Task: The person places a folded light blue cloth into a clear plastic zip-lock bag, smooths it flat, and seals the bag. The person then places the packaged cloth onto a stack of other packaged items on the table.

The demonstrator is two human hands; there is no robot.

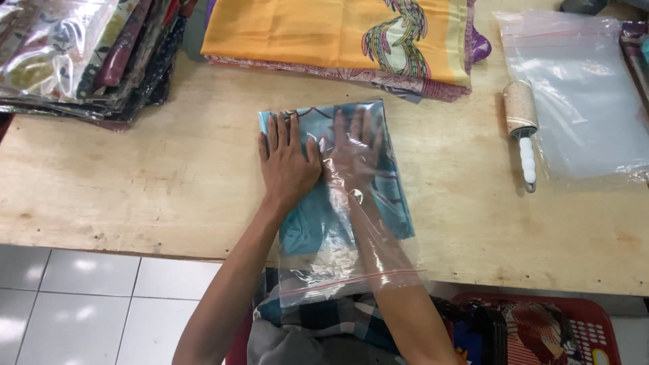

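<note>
Flat, left hand (287,162) presses teal cloth (318,223); right hand (355,152) lies inside clear bag (338,270).

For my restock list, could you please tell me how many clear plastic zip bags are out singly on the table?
2: one clear plastic zip bag around the folded blue cloth at the front edge, one empty at far right. The bagged stack top left may hold more.

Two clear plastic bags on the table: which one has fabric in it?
The clear bag at the centre front edge, under both hands, holds the folded teal cloth. The other bag, far right beside the lint roller, lies flat and empty.
</note>
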